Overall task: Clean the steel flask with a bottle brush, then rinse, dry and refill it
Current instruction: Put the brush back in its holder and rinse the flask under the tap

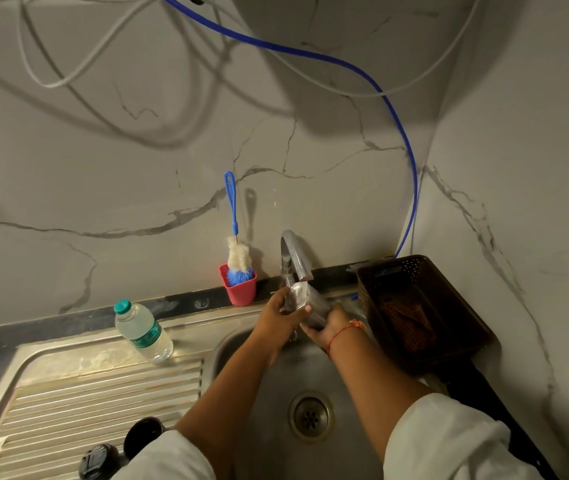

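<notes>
The steel flask [312, 304] is tilted under the spout of the tap [294, 255], above the sink basin [265, 382]. My left hand [284, 308] grips its upper part near the mouth. My right hand [328, 329] grips its lower end from underneath. Water runs down from the flask into the basin. The bottle brush [236, 244], with a blue handle and white and blue bristles, stands head down in a red cup [241, 289] on the back ledge, left of the tap.
A clear plastic water bottle [142, 332] with a green cap stands on the ribbed drainboard [96, 403]. Two dark lids [144, 436] lie at its near edge. A brown basket [425, 306] holding a cloth sits right of the sink. A blue hose [411, 174] hangs along the wall.
</notes>
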Motion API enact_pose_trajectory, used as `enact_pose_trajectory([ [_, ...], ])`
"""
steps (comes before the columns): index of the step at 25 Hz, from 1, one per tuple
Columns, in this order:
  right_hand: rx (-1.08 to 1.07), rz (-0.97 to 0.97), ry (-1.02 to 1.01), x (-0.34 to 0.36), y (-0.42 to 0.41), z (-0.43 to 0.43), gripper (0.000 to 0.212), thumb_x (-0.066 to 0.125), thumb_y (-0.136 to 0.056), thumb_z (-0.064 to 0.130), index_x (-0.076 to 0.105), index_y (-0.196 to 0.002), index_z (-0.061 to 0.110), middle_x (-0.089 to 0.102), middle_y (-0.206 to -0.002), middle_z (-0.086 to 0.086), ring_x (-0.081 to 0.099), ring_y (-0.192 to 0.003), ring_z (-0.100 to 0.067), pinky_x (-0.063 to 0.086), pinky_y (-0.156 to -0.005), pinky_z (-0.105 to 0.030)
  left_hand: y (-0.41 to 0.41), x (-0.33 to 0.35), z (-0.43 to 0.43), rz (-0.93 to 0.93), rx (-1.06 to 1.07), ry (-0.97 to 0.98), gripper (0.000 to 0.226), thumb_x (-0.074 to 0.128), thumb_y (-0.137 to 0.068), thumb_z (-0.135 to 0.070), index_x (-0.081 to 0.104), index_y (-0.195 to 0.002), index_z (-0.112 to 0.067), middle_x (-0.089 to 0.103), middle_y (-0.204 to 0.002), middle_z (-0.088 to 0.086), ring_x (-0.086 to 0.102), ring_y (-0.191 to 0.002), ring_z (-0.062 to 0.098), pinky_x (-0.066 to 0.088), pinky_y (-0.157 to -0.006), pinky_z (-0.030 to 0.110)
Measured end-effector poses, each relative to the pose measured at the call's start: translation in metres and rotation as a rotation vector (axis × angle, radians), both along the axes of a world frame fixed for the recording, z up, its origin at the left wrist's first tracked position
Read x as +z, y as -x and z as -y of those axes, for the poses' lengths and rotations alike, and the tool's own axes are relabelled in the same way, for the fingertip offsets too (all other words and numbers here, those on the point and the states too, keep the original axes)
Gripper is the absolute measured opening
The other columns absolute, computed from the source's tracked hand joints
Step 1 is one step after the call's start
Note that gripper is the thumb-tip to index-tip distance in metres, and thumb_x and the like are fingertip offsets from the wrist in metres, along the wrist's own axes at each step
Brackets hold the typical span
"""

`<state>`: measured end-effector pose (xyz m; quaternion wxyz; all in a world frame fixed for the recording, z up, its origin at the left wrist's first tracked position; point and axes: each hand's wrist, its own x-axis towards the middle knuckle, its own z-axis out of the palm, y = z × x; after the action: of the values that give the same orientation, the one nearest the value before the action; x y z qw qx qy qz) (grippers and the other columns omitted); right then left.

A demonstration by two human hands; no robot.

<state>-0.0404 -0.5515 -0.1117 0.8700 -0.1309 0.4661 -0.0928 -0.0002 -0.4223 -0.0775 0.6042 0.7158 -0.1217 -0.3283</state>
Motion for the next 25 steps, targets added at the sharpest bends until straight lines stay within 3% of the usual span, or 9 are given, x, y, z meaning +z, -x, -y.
enact_pose_trajectory([
  [3,0.039,0.0,-0.007,0.0,-0.008,-0.001,0.063,0.058,-0.091,0.055,0.049,-0.132,0.008,0.057,-0.123,-0.029,0.059,-0.109,-0.048,0.057,-0.081,-0.058,-0.001,-0.001,0.002,0.044,0.091,-0.061,0.057,0.073,-0.094,-0.033,0.045,-0.144,-0.025,0.058,-0.136,0.004,0.064,-0.114,0.022,0.056,-0.101,0.047],
  [6,0.101,0.03,0.014,0.007,-0.01,-0.007,0.056,0.066,-0.09,0.05,0.05,-0.119,0.006,0.058,-0.112,-0.029,0.06,-0.104,-0.047,0.054,-0.09,-0.057,-0.003,-0.007,0.001,0.012,0.156,-0.034,0.066,0.073,-0.093,-0.036,0.039,-0.149,-0.026,0.054,-0.139,0.004,0.064,-0.116,0.026,0.057,-0.099,0.048],
  [9,0.153,0.035,0.033,0.012,-0.01,-0.008,0.05,0.074,-0.085,0.043,0.054,-0.116,0.009,0.059,-0.116,-0.028,0.062,-0.101,-0.046,0.056,-0.086,-0.058,-0.002,-0.007,-0.001,0.013,0.226,-0.01,0.066,0.076,-0.09,-0.04,0.041,-0.144,-0.029,0.054,-0.135,0.007,0.064,-0.113,0.028,0.059,-0.096,0.05],
  [11,0.167,0.043,0.025,0.01,-0.009,-0.007,0.05,0.07,-0.087,0.044,0.055,-0.118,0.007,0.06,-0.12,-0.028,0.062,-0.104,-0.045,0.056,-0.089,-0.056,0.001,-0.008,-0.002,0.072,0.229,0.008,0.064,0.078,-0.089,-0.036,0.043,-0.141,-0.029,0.053,-0.132,0.005,0.062,-0.113,0.026,0.059,-0.096,0.049],
  [15,0.124,0.092,0.031,0.008,-0.005,-0.01,0.048,0.044,-0.099,0.042,0.06,-0.123,0.004,0.065,-0.118,-0.026,0.063,-0.108,-0.04,0.056,-0.092,-0.046,0.012,-0.007,-0.001,0.136,0.15,0.066,0.065,0.085,-0.083,-0.02,0.047,-0.135,-0.031,0.061,-0.128,-0.005,0.062,-0.115,0.014,0.058,-0.094,0.035],
  [18,0.029,0.069,0.011,0.003,-0.003,-0.013,0.05,0.032,-0.101,0.037,0.061,-0.122,0.003,0.067,-0.113,-0.027,0.066,-0.107,-0.037,0.053,-0.099,-0.043,0.013,-0.005,0.006,0.128,0.114,0.057,0.072,0.079,-0.087,-0.015,0.043,-0.148,-0.026,0.058,-0.14,-0.003,0.059,-0.126,0.017,0.055,-0.099,0.034],
  [21,-0.023,0.047,0.03,-0.001,-0.003,-0.016,0.051,0.033,-0.1,0.039,0.059,-0.127,0.004,0.066,-0.118,-0.028,0.066,-0.11,-0.039,0.052,-0.1,-0.047,0.011,-0.004,0.01,0.161,0.086,-0.004,0.079,0.075,-0.092,-0.018,0.033,-0.158,-0.024,0.052,-0.148,0.002,0.054,-0.132,0.022,0.052,-0.105,0.041],
  [25,-0.015,0.056,0.056,-0.004,0.001,-0.013,0.048,0.05,-0.094,0.041,0.06,-0.125,0.007,0.067,-0.117,-0.025,0.067,-0.105,-0.038,0.056,-0.093,-0.044,0.009,-0.005,0.008,0.178,0.104,-0.027,0.07,0.076,-0.091,-0.02,0.04,-0.151,-0.025,0.052,-0.141,-0.002,0.056,-0.121,0.018,0.053,-0.102,0.038],
])
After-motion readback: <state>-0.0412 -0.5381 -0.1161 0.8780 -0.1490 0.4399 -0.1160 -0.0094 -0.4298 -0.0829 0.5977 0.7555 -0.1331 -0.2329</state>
